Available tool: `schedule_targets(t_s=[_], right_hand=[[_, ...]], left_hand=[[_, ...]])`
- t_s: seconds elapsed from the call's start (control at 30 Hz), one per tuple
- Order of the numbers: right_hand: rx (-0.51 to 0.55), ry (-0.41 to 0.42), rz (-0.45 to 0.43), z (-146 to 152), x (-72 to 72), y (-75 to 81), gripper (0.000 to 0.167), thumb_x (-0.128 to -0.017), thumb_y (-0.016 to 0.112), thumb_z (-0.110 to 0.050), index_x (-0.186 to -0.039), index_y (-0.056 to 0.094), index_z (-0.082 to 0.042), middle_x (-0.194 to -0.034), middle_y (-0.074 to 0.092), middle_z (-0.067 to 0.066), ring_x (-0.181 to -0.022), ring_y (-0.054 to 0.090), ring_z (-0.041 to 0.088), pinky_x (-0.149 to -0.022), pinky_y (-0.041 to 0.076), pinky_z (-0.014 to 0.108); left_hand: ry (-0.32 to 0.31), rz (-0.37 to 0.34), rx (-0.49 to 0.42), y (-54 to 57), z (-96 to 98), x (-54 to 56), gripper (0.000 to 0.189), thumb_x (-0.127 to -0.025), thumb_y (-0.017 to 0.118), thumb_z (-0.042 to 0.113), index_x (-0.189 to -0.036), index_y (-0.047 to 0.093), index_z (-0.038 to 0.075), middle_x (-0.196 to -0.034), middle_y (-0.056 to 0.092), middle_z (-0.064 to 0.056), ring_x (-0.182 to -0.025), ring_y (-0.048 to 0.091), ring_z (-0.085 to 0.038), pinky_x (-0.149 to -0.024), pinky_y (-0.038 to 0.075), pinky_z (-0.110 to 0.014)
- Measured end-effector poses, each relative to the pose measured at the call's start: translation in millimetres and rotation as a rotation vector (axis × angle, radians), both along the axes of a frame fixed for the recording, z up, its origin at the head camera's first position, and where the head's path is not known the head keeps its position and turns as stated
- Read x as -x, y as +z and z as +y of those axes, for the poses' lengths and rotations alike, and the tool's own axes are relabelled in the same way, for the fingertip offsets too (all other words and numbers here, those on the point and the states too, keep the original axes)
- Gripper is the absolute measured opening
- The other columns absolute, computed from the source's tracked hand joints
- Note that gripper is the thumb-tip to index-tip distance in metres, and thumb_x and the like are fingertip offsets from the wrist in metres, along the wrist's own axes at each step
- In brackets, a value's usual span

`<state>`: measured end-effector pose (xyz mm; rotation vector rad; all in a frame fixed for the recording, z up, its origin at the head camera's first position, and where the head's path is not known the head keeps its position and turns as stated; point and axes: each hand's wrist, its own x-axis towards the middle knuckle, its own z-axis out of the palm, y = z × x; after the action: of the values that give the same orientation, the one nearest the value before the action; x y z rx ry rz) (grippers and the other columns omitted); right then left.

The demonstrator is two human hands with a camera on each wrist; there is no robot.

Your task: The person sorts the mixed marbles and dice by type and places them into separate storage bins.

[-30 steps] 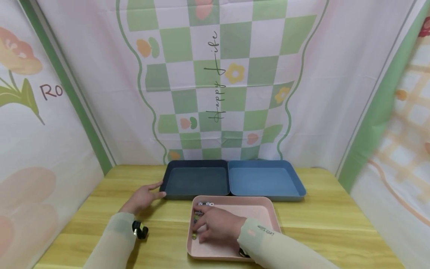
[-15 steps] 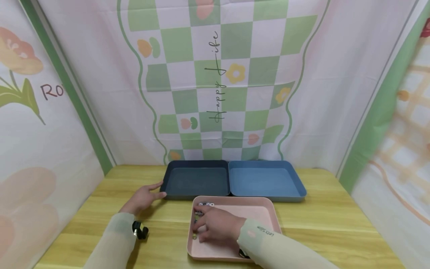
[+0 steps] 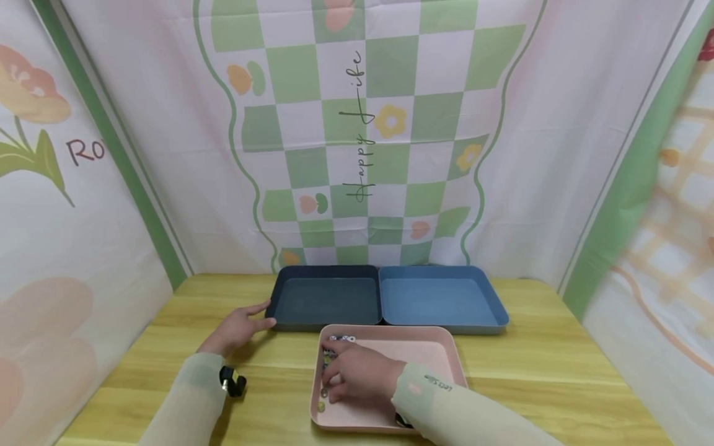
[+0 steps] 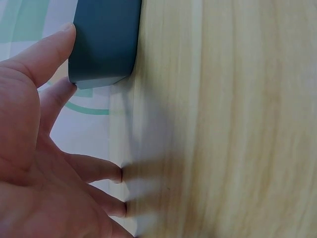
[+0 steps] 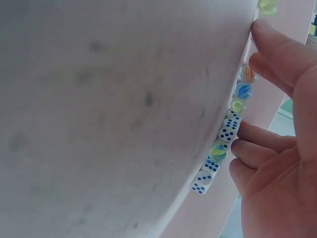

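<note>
In the head view my left hand point(image 3: 237, 328) is spread at the left end of the dark blue-green tray point(image 3: 326, 327). Thumb and forefinger touch the tray's corner point(image 4: 101, 69) in the left wrist view, the other fingers stretched out below it. My right hand point(image 3: 365, 371) reaches into the pink tray point(image 3: 446, 334), palm down with fingers loosely bent. Its fingertips lie right at a row of white dice point(image 5: 229, 130) and glass marbles point(image 5: 243, 90) along the left wall. Thumb and forefinger stand apart. A yellow-green marble point(image 3: 321, 407) lies nearer the front, past the thumb.
A lighter blue tray point(image 3: 446, 300) stands at the back right, side by side with the dark tray. All three trays rest on a wood-grain table point(image 3: 535, 359). Printed cloth point(image 3: 390, 155) hangs behind and at both sides.
The yellow-green marble near my right thumb has shifted toward the tray's front, and a second marble now shows beside the thumb. My right fingers have moved slightly; the left hand stays put.
</note>
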<state>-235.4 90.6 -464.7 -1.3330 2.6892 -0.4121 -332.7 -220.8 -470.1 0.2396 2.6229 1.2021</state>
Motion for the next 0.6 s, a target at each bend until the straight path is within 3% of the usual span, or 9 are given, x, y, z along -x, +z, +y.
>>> schedule_targets(t_s=[0.4,0.6], right_hand=[[0.018,-0.067,-0.127,-4.6,-11.2,8.0,0.021,-0.083,0.081,-0.041,-0.102,0.075,-0.046,-0.158,0.033,0.013,-0.147,0.023,0.020,-0.114,0.028,0.035],[0.046,-0.045,-0.158,-6.9,-16.9,10.7,0.025,-0.084,0.081,-0.036,-0.106,0.074,-0.045,-0.158,0.031,0.017,-0.146,0.025,0.022,-0.114,0.027,0.034]], left_hand=[[0.007,0.007,0.020,0.7,-0.4,-0.3,0.067,-0.094,0.067,0.047,-0.152,0.044,0.025,-0.155,0.033,-0.022,-0.140,0.025,-0.051,-0.109,0.018,-0.067],[0.007,0.011,0.016,-1.1,-0.8,0.7,0.067,-0.094,0.067,0.047,-0.152,0.044,0.025,-0.155,0.033,-0.022,-0.140,0.025,-0.050,-0.109,0.018,-0.067]])
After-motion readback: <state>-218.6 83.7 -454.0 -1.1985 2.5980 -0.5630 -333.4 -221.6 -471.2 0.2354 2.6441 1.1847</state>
